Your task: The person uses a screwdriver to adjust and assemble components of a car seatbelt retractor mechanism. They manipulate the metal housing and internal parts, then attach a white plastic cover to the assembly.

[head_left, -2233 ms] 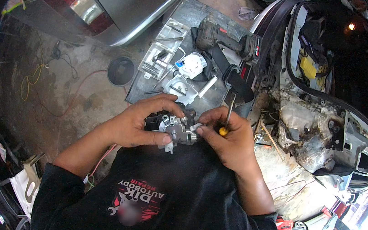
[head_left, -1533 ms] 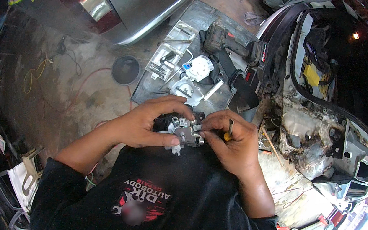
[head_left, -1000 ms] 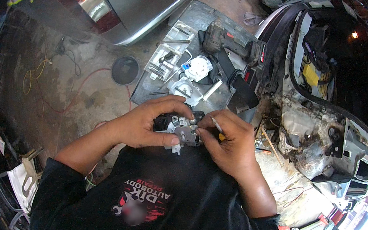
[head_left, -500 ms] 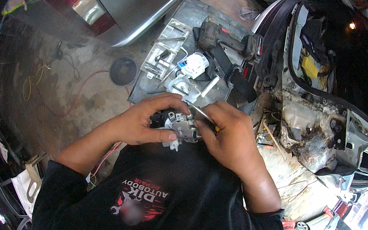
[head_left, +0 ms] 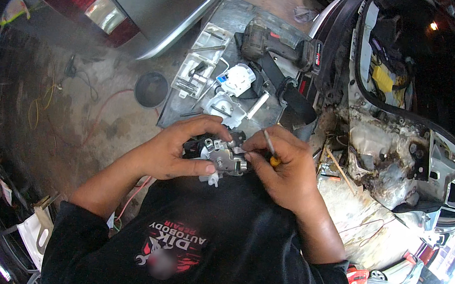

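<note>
Nearest is the dark shirt [head_left: 249, 241], and just beyond it the mechanism [head_left: 223, 157], a compact metal unit with pale plastic at its side, is held up in front of the body; the left hand [head_left: 172, 149] curves round its left side, thumb on the near part and fingers on the far part, opened only as wide as the unit and gripping it; the right hand [head_left: 286, 169] is at the right edge, thumb and forefinger almost together on a small piece [head_left: 239, 150], though I cannot tell whether that piece is loose or joined to the unit; a screwdriver [head_left: 269, 141] is tucked among the same fingers, yellow handle toward the palm, shaft slanting away from the metal; the step in hand looks like fine fingertip work on the piece, with the screwdriver parked rather than used; the next move seems to call for a steady left hold and a light, exact pinch, with a turn of the right wrist if the tip is wanted; beyond the hands, the table [head_left: 238, 8] bears a pale housing [head_left: 224, 109], a white part [head_left: 237, 79], a tray [head_left: 207, 54] and a power tool [head_left: 276, 44]; a bucket [head_left: 151, 90] stands left of it on the floor.
</note>
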The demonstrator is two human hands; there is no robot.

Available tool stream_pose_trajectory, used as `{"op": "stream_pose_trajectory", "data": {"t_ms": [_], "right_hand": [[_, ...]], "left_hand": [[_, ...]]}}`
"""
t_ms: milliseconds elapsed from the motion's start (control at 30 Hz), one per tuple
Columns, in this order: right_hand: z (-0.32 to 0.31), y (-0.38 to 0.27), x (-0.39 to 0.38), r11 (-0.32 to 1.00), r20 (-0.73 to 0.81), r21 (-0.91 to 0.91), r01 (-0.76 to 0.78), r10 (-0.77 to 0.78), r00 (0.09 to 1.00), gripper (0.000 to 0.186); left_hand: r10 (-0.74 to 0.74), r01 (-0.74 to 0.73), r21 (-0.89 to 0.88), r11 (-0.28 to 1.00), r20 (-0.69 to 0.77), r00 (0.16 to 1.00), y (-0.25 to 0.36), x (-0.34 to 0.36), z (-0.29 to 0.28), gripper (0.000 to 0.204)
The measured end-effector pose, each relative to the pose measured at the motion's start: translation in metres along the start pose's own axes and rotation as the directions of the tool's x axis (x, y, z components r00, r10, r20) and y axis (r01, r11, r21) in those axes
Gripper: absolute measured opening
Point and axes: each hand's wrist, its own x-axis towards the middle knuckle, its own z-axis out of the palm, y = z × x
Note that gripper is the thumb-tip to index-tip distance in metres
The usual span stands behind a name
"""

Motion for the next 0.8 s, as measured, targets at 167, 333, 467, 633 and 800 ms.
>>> {"op": "stream_pose_trajectory", "data": {"t_ms": [167,333,467,633,800], "right_hand": [[0.002,-0.002,-0.003,0.997,0.016,-0.039,0.065,-0.065,0.998,0.02],[-0.002,-0.008,-0.004,0.994,0.051,-0.067,0.085,-0.082,0.995,0.023],[-0.004,-0.008,-0.005,0.996,0.067,-0.027,0.089,-0.087,0.994,0.025],[-0.006,-0.018,-0.001,0.996,0.072,-0.085,0.027,-0.021,0.997,0.022],[-0.007,-0.02,-0.002,0.993,0.092,-0.11,0.036,-0.026,0.995,0.02]], "left_hand": [[-0.011,0.012,0.026,1.0,-0.021,1.0,0.004,-0.003,0.001,0.056],[-0.032,0.033,0.071,0.997,-0.009,0.999,0.006,-0.007,0.003,0.056],[-0.02,0.021,0.084,0.996,-0.007,1.0,0.009,-0.006,0.004,0.055],[-0.019,0.02,0.077,0.997,-0.01,1.0,0.009,-0.009,0.005,0.054],[-0.031,0.031,0.075,0.997,-0.012,0.999,0.013,-0.008,0.005,0.054]]}}
